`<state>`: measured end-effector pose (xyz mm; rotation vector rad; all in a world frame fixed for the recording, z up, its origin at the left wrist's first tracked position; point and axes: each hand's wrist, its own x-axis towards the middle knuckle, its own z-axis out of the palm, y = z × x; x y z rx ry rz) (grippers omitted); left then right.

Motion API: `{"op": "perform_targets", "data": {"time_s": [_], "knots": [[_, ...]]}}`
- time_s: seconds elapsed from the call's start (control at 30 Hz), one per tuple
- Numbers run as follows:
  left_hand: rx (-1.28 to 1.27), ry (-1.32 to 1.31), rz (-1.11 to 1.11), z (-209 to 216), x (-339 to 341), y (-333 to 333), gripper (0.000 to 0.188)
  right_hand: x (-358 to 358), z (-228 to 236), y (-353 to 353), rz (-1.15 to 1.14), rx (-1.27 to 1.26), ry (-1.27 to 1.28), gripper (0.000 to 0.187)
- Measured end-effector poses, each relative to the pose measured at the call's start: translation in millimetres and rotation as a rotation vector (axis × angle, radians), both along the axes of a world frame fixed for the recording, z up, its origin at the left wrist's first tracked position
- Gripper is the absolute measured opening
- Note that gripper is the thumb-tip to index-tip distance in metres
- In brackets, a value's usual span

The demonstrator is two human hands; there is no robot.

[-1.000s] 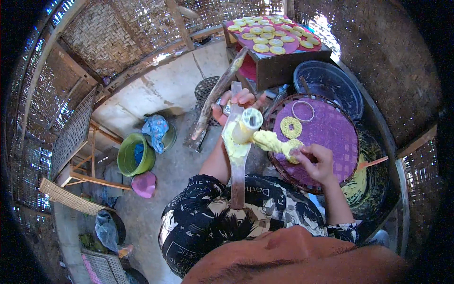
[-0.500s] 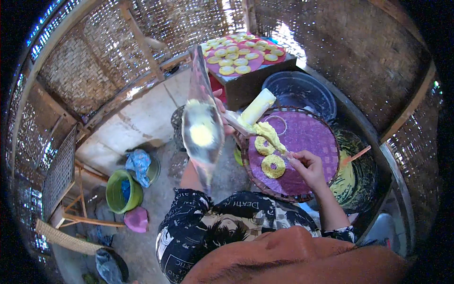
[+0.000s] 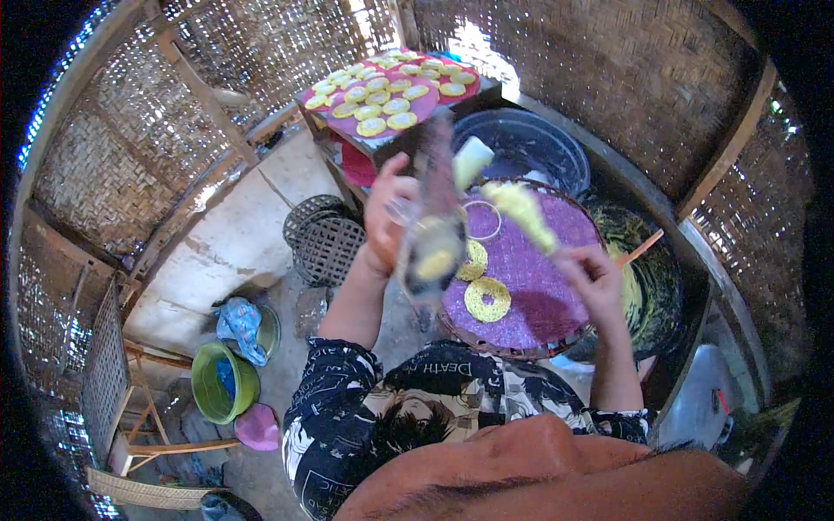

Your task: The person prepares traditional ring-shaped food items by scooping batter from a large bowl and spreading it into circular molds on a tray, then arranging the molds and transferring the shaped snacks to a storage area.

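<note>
My left hand is raised left of the purple-covered round tray, its fingers curled at a clear, shiny, plastic-looking piece with yellow dough inside or on it, smeared by motion. A white tube stands out just beyond that piece; whether my hand holds it too is hidden. Over the tray, my right hand pinches the end of a utensil thickly coated in yellow dough, blurred. Two yellow dough rings lie on the purple sheet, and a thin pale hoop rests behind them.
Many yellow rounds cover pink sheets on a table at the back. A large dark tub stands behind the tray; a dough-smeared basin with a wooden handle is at right. Woven baskets and a green bucket sit left.
The clear piece has swung right and away from the camera, showing more of my left hand. My right hand has moved right and slightly up, drawing the dough-coated utensil away from the white tube.
</note>
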<state>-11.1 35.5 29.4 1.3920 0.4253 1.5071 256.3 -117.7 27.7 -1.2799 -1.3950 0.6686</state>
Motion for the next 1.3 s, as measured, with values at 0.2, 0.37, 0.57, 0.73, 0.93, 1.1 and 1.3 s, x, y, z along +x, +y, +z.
{"op": "perform_targets", "data": {"time_s": [0.2, 0.37, 0.57, 0.73, 0.93, 1.1, 1.3], "knots": [[0.681, 0.082, 0.451, 32, -31, 8, 0.025, 60, 45, -71, -0.926, -0.5, -0.787, 0.039], [0.426, -0.448, -0.055, 33, -20, 30, 0.023, 79, 14, -84, -0.967, -0.626, -1.014, 0.045], [0.389, -0.658, -0.623, 27, 35, 44, 0.021, 13, 14, -21, 0.056, -0.256, 0.111, 0.088], [0.589, -0.722, -1.021, 38, 83, 32, 0.022, -79, 8, 8, 0.617, -0.507, 0.891, 0.104], [0.022, -0.372, -1.408, -6, 40, 50, 0.061, -73, 25, 4, 0.632, -0.167, 1.309, 0.092], [0.57, 0.534, -0.453, -13, 17, 30, 0.043, -74, 46, 12, 0.278, -0.115, 0.842, 0.087], [0.637, 0.648, -0.091, -19, 17, 30, 0.043, -91, 65, 23, -0.028, 0.063, 0.079, 0.081]]}}
